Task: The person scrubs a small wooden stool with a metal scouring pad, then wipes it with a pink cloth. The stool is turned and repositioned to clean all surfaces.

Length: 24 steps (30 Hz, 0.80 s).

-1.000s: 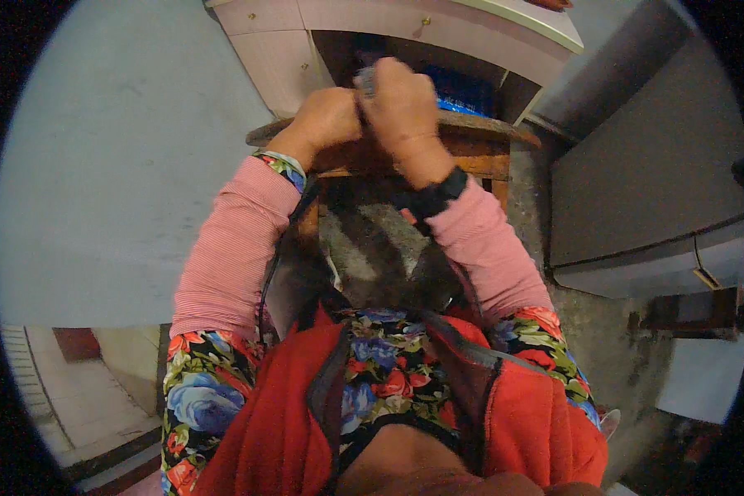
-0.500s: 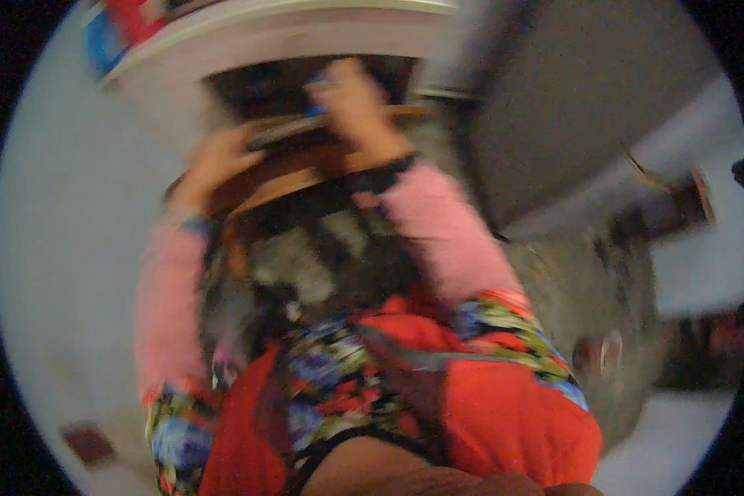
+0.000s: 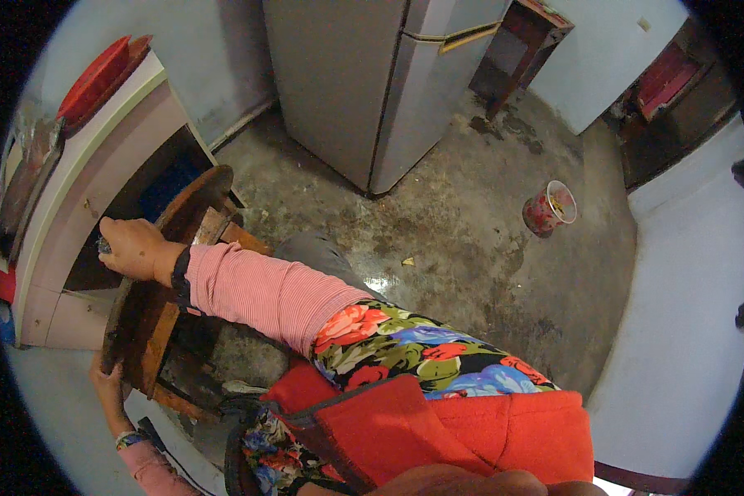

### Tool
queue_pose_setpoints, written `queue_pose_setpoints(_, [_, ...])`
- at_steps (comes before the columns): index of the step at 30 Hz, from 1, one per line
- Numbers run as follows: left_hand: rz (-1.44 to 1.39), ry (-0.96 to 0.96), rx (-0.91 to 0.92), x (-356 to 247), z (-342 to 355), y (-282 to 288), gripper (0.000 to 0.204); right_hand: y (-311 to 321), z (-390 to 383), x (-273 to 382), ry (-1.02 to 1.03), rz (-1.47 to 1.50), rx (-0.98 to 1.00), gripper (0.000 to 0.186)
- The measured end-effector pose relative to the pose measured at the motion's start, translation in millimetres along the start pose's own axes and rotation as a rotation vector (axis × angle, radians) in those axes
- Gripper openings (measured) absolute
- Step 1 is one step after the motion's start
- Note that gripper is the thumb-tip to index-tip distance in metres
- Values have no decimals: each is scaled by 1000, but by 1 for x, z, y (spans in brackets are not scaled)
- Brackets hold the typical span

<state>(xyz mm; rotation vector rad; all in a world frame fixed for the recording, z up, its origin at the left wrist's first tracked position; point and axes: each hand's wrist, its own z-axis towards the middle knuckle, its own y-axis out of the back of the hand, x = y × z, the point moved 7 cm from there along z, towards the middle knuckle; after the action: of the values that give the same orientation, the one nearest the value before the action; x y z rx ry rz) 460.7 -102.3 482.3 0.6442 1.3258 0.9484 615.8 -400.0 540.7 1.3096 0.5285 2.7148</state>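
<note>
Right hand (image 3: 134, 248): closed in a fist around a grey scouring pad (image 3: 103, 245), only a bit of which shows past the fingers, held above the rim of the wooden stand (image 3: 145, 326)
Left hand (image 3: 107, 384): clamped on the stand's edge at the lower left, well apart from the right hand
Wooden stand: in front of the person, between them and the counter (image 3: 114, 161), its brown top curved along the rim
Counter: pale pink front with drawers, a red basin (image 3: 95, 83) on top, something blue (image 3: 169, 190) inside the dark opening
Fridge (image 3: 335, 91): grey, standing beyond the stand on the stained floor (image 3: 446, 223)
Bucket (image 3: 541, 213): red and white, on the floor at the right
</note>
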Motion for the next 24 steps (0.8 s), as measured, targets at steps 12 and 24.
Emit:
queue_pose_setpoints(12, [254, 46, -339, 69, -51, 15, 40, 12, 1, 6, -26, -10, 5, 36])
queue_pose_setpoints(24, [336, 660, 84, 168, -116, -106, 48, 14, 2, 4, -42, 24, 26, 37])
